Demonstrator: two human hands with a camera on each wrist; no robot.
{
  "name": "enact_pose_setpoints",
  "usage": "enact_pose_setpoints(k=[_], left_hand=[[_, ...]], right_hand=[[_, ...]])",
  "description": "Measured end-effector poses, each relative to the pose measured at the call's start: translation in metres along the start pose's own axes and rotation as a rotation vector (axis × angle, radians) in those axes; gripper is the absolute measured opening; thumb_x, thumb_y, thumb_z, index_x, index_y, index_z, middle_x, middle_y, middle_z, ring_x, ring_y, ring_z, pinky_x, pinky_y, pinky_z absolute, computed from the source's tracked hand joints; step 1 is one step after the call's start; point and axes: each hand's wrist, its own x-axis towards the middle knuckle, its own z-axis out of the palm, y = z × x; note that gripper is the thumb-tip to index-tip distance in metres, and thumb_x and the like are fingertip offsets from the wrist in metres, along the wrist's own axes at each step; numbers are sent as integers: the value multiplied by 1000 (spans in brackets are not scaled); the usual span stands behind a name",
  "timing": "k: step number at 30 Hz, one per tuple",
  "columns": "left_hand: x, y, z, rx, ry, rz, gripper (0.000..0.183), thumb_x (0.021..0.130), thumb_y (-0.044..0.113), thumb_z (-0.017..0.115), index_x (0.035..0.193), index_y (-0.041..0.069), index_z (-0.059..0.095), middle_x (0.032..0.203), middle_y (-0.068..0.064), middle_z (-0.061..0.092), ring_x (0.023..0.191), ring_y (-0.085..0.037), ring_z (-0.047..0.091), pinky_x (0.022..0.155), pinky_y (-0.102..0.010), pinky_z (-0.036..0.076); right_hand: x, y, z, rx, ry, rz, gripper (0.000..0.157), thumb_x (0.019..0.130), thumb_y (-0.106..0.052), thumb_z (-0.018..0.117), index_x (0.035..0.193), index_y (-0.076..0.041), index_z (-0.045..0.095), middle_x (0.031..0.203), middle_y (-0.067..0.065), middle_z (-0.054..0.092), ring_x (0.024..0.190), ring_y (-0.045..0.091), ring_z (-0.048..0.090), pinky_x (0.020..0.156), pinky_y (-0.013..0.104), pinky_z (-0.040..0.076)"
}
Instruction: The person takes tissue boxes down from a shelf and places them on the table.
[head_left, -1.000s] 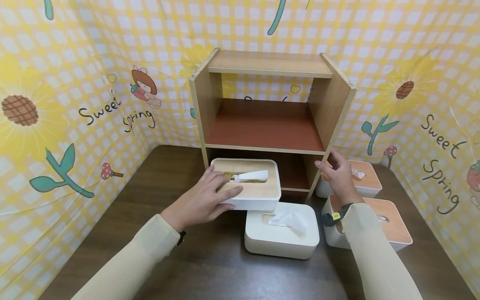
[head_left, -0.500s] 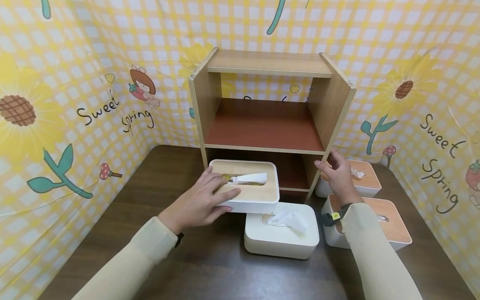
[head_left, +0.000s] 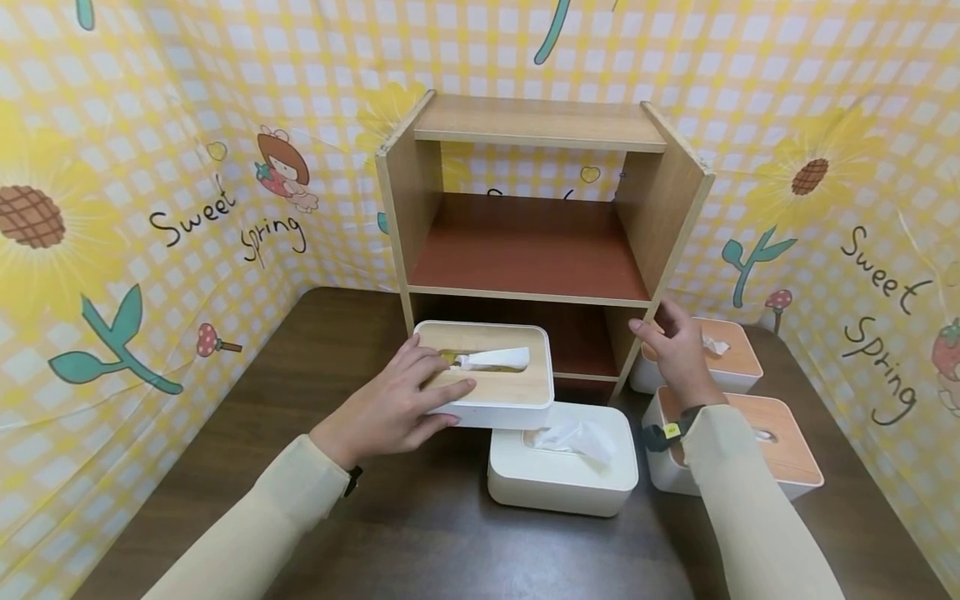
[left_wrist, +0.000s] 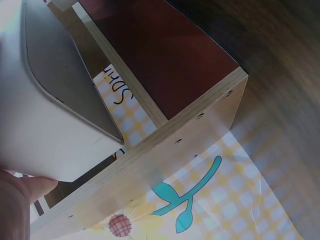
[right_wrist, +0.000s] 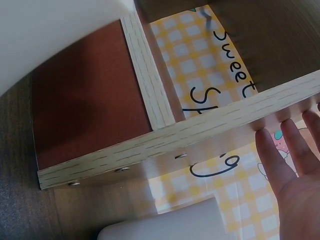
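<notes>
My left hand (head_left: 397, 400) holds a white tissue box (head_left: 510, 392) with a pale wood lid by its left end, fingers over the top and thumb low on the front. A folded tissue lies in its slot. The box is raised and tilted before the lower opening of a small wooden shelf (head_left: 528, 296). On the shelf's right panel my right hand (head_left: 678, 354) has its thumb at the front edge; its fingertips (right_wrist: 265, 145) touch the outer face in the right wrist view. The left wrist view shows the box's underside (left_wrist: 65, 80) close by the shelf.
An all-white tissue box (head_left: 562, 492) stands on the dark table (head_left: 360, 550), partly overlapped by the held box. Two boxes with orange-toned wood lids, a rear one (head_left: 738, 346) and a nearer one (head_left: 780, 433), stand right of the shelf. A patterned yellow cloth (head_left: 517, 42) encloses the table.
The held tissue box has shifted slightly left and toward me with my left hand. My right hand stays in place on the shelf panel.
</notes>
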Motion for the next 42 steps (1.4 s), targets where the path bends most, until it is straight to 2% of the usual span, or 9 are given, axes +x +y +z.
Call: enact_pose_setpoints(k=[11, 18, 21, 36, 42], left_hand=[[-5, 0, 0, -16, 26, 11, 42, 93, 34, 66, 131, 17, 63, 111, -14, 56, 109, -33, 51, 103, -69, 22], [-8, 0, -2, -29, 43, 23, 40, 93, 33, 66, 130, 15, 63, 109, -15, 56, 107, -33, 51, 102, -69, 23], [-8, 1, -3, -30, 39, 21, 41, 92, 33, 67, 130, 16, 63, 110, -15, 56, 108, -33, 51, 102, -69, 23], [-16, 1, -4, -19, 50, 18, 39, 95, 36, 62, 129, 17, 64, 111, -16, 57, 109, -34, 52, 102, -69, 25], [-18, 2, -5, -20, 45, 19, 39, 96, 35, 62, 130, 17, 63, 111, -15, 57, 109, -34, 52, 102, -69, 25]], right_hand=[[-1, 1, 0, 7, 8, -1, 58, 94, -20, 66, 148, -18, 44, 144, 10, 47, 133, 25, 40, 102, 36, 40], [-2, 3, 0, 1, 10, 22, 59, 94, -23, 67, 148, -20, 44, 146, 7, 45, 136, 25, 37, 106, 46, 35], [-1, 3, 0, 3, 9, 20, 59, 94, -23, 66, 148, -20, 43, 146, 7, 45, 136, 25, 37, 106, 46, 35], [0, 0, 0, -8, 5, -2, 60, 94, -25, 67, 148, -17, 43, 145, 10, 46, 135, 25, 38, 103, 38, 40], [0, 1, 0, 6, 6, -3, 57, 94, -20, 66, 147, -15, 44, 143, 11, 48, 133, 24, 40, 101, 32, 40]])
